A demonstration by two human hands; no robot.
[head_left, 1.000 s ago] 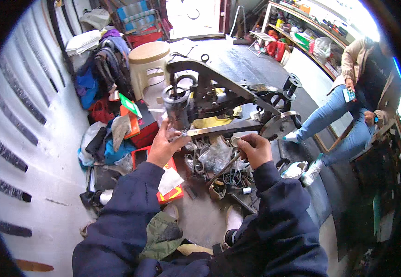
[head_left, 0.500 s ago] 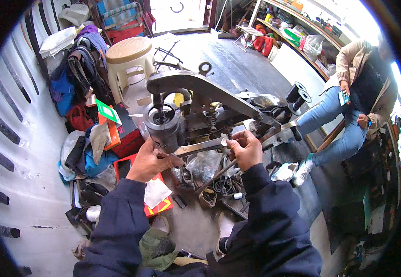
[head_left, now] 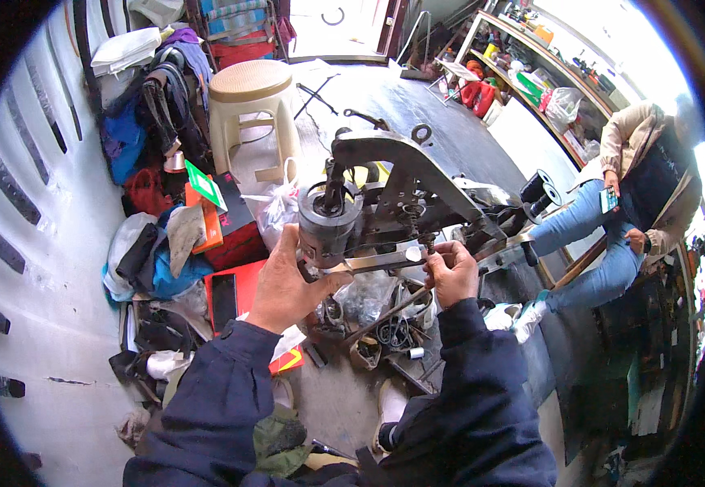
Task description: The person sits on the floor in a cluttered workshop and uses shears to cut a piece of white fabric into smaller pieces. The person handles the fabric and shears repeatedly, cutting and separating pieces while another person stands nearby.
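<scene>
A dark metal machine, which looks like a cobbler's sewing machine, stands in front of me. My left hand is wrapped against the underside of its round cylindrical head, thumb stretched along the narrow metal arm. Some of the left fingers are hidden behind the head. On the right, my right hand pinches at the arm, below a coil spring. A small whitish round piece shows beside those fingertips. What lies between them is too small to make out.
A beige stool stands beyond the machine. Bags and clothes pile up at left. Under the machine lie plastic bags and cables. Black spools sit at its right. A seated person holds a phone near shelves.
The view has shifted, so the surroundings sit farther right. The machine's head appears farther right and more turned. Both hands stay at the machine, with the right fingers still pinched.
</scene>
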